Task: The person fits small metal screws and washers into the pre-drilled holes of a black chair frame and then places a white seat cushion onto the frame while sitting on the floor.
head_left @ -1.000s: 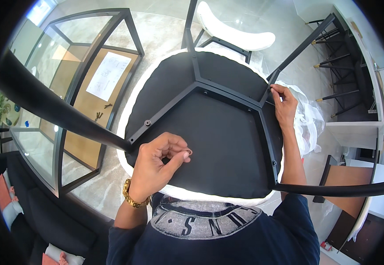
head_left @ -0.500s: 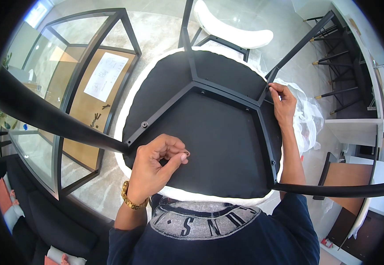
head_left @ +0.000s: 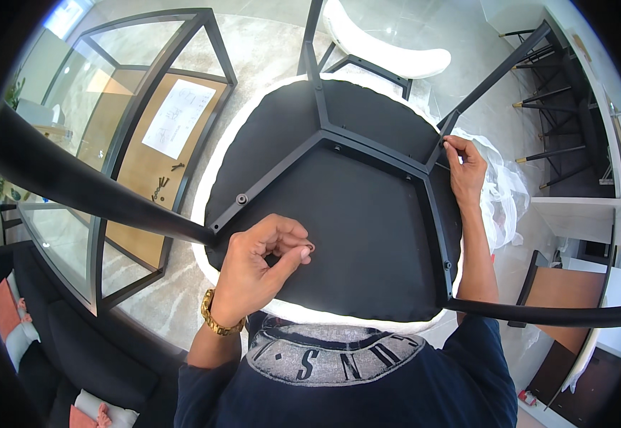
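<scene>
An upturned chair seat, black underneath with a white rim, lies in front of me. Bolted across it is a black metal leg frame, its legs pointing up and outward. Above the seat, my left hand pinches a small ring-shaped washer between thumb and fingertips; a gold watch is on that wrist. At the far right corner of the frame, my right hand has its fingertips closed against the base of a leg. Whatever those fingertips hold is hidden.
To the left stands a glass-sided table with a brown lower shelf, holding a paper sheet and several loose bolts. Beyond the seat is a white curved chair back. Clear plastic wrap lies at right; a dark sofa sits lower left.
The whole view has shifted slightly, so the seat and frame appear a little further right. Both hands keep nearly the same places and grips relative to the chair.
</scene>
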`<action>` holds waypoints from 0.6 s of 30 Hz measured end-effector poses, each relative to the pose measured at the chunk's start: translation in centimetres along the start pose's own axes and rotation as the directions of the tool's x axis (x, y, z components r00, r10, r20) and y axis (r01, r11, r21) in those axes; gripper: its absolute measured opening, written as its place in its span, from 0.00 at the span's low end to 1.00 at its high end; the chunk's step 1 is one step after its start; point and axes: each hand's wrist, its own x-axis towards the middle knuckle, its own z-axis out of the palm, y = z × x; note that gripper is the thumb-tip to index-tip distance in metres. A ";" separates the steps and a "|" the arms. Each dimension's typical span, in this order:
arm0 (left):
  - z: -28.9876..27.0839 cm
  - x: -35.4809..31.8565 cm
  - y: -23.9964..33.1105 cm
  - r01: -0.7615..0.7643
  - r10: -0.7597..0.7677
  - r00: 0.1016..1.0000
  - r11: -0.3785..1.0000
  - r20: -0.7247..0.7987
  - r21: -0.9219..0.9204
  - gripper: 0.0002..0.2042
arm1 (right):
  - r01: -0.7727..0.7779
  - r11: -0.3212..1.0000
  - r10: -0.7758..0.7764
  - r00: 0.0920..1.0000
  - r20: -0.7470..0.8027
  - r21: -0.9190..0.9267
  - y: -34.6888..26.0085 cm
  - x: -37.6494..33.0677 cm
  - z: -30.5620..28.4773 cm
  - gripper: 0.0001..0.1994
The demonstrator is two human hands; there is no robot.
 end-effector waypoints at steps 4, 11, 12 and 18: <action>0.0 0.1 0.0 -0.001 0.001 1.000 1.000 0.004 -0.001 0.08 | -0.013 1.000 0.013 1.000 0.010 -0.017 -0.5 0.0 -0.1 0.07; 0.2 0.1 -0.2 -0.026 0.026 0.999 1.000 -0.019 -0.001 0.07 | 0.063 0.997 -0.062 0.998 0.004 -0.053 -0.7 0.1 0.0 0.06; 0.1 0.1 -0.2 -0.025 0.024 1.000 1.000 -0.018 -0.002 0.07 | 0.077 0.995 -0.077 0.997 0.003 -0.060 -0.8 0.1 0.0 0.06; 0.1 0.1 -0.3 -0.030 0.030 0.999 1.000 -0.018 0.000 0.07 | 0.061 0.996 -0.061 0.998 0.011 -0.059 -0.8 0.1 0.0 0.07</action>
